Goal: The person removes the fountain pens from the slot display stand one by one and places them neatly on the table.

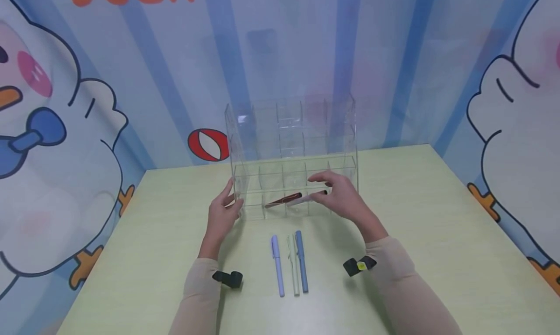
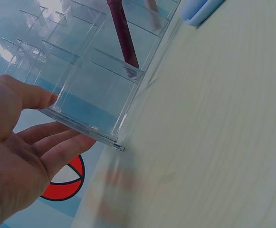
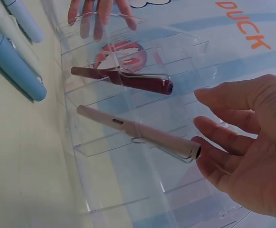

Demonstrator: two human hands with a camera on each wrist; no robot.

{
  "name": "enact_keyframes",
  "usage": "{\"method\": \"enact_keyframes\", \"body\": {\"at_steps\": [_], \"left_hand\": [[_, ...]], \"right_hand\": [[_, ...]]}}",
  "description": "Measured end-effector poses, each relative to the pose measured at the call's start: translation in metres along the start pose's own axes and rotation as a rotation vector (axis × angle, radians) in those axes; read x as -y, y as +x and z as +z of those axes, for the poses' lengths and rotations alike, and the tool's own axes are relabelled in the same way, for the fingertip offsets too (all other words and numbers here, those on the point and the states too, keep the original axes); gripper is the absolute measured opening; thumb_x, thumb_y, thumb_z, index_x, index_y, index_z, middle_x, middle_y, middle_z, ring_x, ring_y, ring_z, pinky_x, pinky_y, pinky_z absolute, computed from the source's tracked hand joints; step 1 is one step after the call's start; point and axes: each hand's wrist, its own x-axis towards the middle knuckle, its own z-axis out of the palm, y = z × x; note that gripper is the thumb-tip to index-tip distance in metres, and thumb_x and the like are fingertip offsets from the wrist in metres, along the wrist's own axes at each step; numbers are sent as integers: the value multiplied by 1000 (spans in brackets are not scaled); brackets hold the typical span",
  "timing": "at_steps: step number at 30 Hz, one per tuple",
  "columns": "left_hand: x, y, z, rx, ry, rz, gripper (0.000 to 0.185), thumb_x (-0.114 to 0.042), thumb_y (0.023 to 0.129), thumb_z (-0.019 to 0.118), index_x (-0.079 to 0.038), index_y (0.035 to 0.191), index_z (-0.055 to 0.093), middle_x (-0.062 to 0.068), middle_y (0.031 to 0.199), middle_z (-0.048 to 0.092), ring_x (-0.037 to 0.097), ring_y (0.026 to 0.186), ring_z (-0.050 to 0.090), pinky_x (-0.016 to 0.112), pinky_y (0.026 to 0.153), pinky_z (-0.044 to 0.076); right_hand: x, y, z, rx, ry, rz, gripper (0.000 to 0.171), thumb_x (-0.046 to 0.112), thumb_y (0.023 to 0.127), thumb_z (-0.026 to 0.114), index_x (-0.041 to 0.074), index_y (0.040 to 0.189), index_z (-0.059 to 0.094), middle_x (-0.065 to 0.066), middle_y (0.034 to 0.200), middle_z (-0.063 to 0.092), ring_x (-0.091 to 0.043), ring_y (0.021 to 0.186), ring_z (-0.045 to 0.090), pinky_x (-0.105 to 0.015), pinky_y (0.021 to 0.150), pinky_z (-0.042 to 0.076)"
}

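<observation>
A clear stepped acrylic organizer (image 1: 271, 167) stands on the table. My left hand (image 1: 224, 218) holds its left side, with the thumb (image 2: 40, 97) at the wall's edge and the fingers (image 2: 64, 142) along the outer face. Two pens lean in separate compartments of the front row: a dark red pen (image 3: 142, 81) and, to its right, a pale pink pen (image 3: 161, 138) with a wire clip. Beside the pink pen's upper end is my right hand (image 1: 343, 199), its thumb and fingers spread apart with nothing between them.
In front of the organizer lie a lavender pen (image 1: 277, 267), a pale green pen (image 1: 295, 272) and a blue pen (image 1: 302, 262), side by side on the table (image 1: 175, 238). A cartoon-printed backdrop (image 1: 170, 82) rises behind the table's back edge.
</observation>
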Motion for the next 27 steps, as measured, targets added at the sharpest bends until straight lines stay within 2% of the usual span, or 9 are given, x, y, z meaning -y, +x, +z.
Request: {"method": "enact_keyframes", "body": {"at_steps": [7,15,21,27], "left_hand": [[1,0,-1,1,-1,-12,61,-12,89,57,-26,142,29,23,131,42,35,109,51,48,78,47],[1,0,0,-1,21,9,61,-11,89,56,-23,142,29,21,136,37,35,112,48,46,80,47],[1,0,0,-4,18,-2,60,-12,89,56,-24,142,29,22,135,38,34,110,50,45,79,47],[3,2,-1,1,5,-4,61,-10,89,56,-26,142,30,21,134,39,33,109,51,45,80,47]], "right_hand": [[-7,1,6,40,16,20,42,21,82,67,12,121,57,0,121,54,-17,110,48,-38,86,44],[-18,4,15,79,-46,5,43,13,78,69,10,119,58,-3,120,55,-19,107,50,-38,81,47],[-24,6,18,98,-83,-31,44,7,76,69,3,118,58,-9,117,56,-28,109,51,-42,87,43],[-27,6,20,119,-107,-31,41,4,78,66,3,118,58,-7,117,57,-24,111,49,-40,90,41]]}}
